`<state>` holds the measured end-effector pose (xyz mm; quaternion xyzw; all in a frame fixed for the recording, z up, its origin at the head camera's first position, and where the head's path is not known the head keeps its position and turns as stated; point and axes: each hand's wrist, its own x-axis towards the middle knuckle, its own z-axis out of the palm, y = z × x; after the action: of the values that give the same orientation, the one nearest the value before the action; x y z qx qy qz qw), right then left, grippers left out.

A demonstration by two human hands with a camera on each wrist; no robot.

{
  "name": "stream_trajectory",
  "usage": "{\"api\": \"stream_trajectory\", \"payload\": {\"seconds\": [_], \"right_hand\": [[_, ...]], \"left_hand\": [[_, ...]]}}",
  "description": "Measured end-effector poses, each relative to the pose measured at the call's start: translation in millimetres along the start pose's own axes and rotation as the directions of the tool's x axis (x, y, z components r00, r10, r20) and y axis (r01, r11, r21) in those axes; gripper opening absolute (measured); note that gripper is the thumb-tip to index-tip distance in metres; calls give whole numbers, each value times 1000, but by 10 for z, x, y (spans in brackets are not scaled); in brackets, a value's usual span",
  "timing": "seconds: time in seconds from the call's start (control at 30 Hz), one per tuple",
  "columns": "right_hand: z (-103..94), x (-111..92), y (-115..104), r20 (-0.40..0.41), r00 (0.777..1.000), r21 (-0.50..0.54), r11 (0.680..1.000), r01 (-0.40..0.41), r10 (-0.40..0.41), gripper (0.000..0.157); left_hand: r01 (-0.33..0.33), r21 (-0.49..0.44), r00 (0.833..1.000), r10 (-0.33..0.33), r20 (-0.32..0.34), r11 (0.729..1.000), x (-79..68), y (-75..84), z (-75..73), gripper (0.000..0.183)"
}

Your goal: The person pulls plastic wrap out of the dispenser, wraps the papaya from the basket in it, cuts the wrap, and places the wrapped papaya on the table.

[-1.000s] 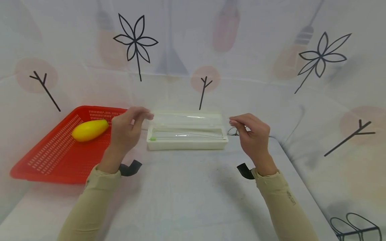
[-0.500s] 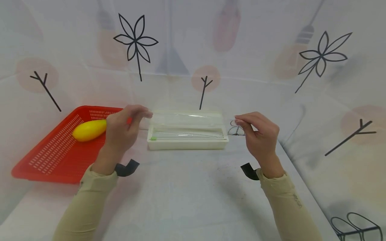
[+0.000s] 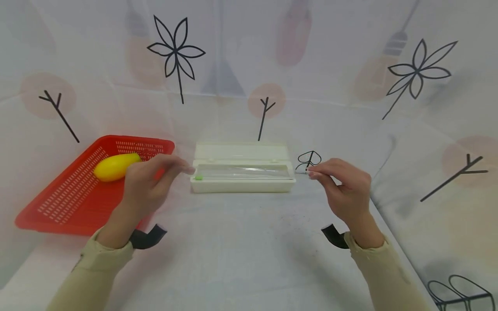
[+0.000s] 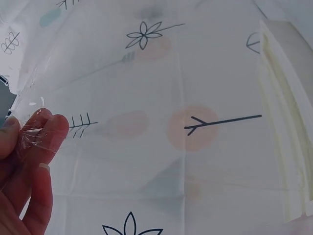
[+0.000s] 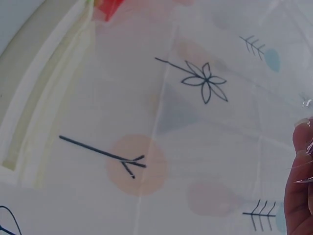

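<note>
A pale cream cling film box stands on the table with its lid raised and a green tab at its left end. Clear cling film is pinched between thumb and fingers of my left hand, just left of the box. To the right of the box, my right hand pinches the film too; only its fingertips show at the edge of the right wrist view. Between the hands the film is nearly invisible, so its exact extent cannot be told.
On the left, a red plastic basket holds a yellow, rounded, elongated fruit or vegetable. A white cloth covers the table, and a printed backdrop rises behind it. The table's right edge runs beyond my right hand.
Both hands have come lower and nearer to me and have spread farther apart, still pinching. Shiny glints over the raised lid are gone. The box and basket stay put.
</note>
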<state>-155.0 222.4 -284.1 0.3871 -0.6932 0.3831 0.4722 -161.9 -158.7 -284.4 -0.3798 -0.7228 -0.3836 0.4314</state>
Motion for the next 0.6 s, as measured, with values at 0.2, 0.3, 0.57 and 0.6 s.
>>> {"api": "stream_trajectory", "payload": {"seconds": [0.2, 0.3, 0.57, 0.6], "right_hand": [[-6, -12, -121, -20, 999, 80, 996, 45, -44, 19], [-10, -36, -156, -17, 998, 90, 994, 65, -64, 28], [-110, -190, -265, 127, 990, 188, 981, 41, -66, 30], [-125, -212, -285, 153, 986, 202, 979, 35, -67, 29]], "left_hand": [[-22, -40, 1000, 22, -2, 999, -56, 51, -58, 39], [-51, -59, 998, 52, 28, 997, -90, 48, -79, 39], [90, -208, 943, -16, 334, 974, -244, 154, -255, 18], [126, -221, 921, -32, 387, 967, -262, 174, -283, 13]]}}
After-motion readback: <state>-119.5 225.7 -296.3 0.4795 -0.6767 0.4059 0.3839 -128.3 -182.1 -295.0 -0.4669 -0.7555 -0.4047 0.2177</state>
